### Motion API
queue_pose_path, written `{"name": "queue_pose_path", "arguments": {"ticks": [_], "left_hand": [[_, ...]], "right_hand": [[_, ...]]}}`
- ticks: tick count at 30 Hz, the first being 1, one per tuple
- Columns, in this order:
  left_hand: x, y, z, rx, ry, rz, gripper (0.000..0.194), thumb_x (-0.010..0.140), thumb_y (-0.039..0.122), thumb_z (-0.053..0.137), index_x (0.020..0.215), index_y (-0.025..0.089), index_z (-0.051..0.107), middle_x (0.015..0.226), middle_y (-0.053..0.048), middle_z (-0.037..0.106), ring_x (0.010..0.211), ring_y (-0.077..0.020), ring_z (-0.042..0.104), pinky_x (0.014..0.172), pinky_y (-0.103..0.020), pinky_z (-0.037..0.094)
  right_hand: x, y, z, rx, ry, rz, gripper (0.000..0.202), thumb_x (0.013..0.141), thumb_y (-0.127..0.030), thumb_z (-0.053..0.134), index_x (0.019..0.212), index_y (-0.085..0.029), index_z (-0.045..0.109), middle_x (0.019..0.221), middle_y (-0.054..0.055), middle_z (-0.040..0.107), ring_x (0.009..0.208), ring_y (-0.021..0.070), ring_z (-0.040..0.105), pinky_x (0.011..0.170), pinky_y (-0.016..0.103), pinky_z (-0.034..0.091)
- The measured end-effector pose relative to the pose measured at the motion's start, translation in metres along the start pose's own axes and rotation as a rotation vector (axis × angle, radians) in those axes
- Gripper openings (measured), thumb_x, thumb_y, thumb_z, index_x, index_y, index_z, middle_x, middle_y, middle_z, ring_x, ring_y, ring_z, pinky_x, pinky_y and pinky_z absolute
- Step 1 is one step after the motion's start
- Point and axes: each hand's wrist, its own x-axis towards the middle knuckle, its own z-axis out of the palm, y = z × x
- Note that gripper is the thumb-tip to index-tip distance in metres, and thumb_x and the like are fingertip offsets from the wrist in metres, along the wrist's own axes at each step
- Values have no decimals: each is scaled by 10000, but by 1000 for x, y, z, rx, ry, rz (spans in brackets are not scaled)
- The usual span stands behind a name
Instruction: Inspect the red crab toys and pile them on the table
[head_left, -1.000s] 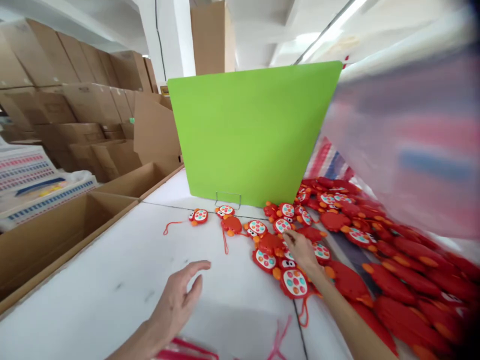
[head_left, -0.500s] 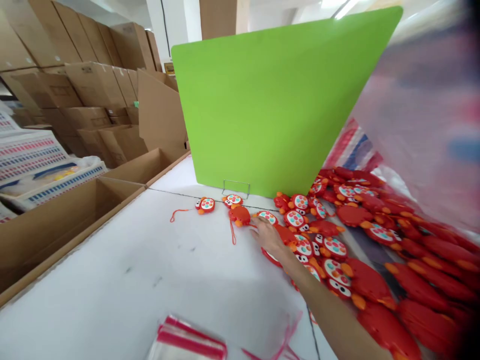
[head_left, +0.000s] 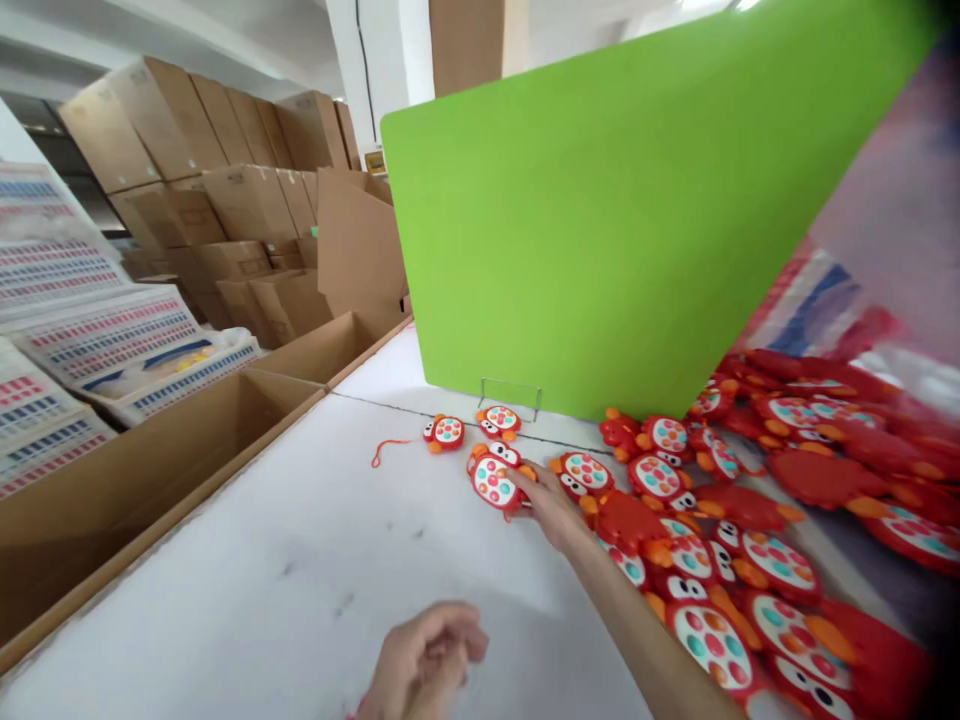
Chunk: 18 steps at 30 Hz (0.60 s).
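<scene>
My right hand (head_left: 551,503) grips a red crab-like toy (head_left: 495,480) by its right side, the dotted white face turned up. Low in the middle of the view is my left hand (head_left: 431,655), fingers curled; what they hold, if anything, cannot be made out. Two similar toys lie just beyond the held one: one with a red string loop (head_left: 448,432) and one (head_left: 499,421) by a wire stand (head_left: 510,384). A heap of the same toys (head_left: 709,640) spreads along the right side.
A large green board (head_left: 600,220) stands upright behind the white table (head_left: 315,600). Open cardboard boxes (head_left: 225,420) line the table's left edge. White plastic baskets (head_left: 150,320) and stacked cartons (head_left: 255,210) are farther left.
The toy near my right hand, earlier red side up, is now gripped with its dotted face up. My left hand has come into view. The camera view has shifted, and the plastic bags have left it.
</scene>
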Motion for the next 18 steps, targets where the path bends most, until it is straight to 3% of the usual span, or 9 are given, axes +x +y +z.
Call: {"name": "queue_pose_path", "arguments": {"ticks": [4,8,13,15,18], "left_hand": [[7,-1,13,-333,124,-164,642,747,605,596,1216,184,476,1166,-141,567,1032,-249,567,786,-321,486],[3,8,20,-475,-8,-158,585,784,597,545,1175,168,487,1050,-129,611,931,-236,602,705,-305,479],[-19,17,23,-455,-141,-90,566,764,599,585,1094,143,531,924,-112,641,782,-205,629,627,-272,475],[-31,17,26,-452,-109,-85,569,725,561,660,1077,131,535,895,-102,647,753,-192,628,636,-271,485],[-51,14,32,-471,-59,-55,551,685,499,726,1034,115,541,864,-94,649,748,-196,629,658,-287,501]], "right_hand": [[-79,-9,6,352,-81,55,458,768,-542,583,1059,-188,595,895,47,681,706,169,641,597,307,537],[-144,-15,9,611,-81,126,367,703,-428,712,987,-205,643,844,21,673,712,158,622,638,297,526],[-184,-20,4,437,50,125,476,625,-479,748,985,-179,662,726,9,644,603,143,567,504,253,490],[-198,-23,4,387,27,96,510,631,-491,736,1025,-179,649,737,10,646,618,154,574,510,266,503],[-218,-25,6,369,9,44,533,647,-467,730,1088,-190,620,896,41,683,779,207,623,644,314,535]]}}
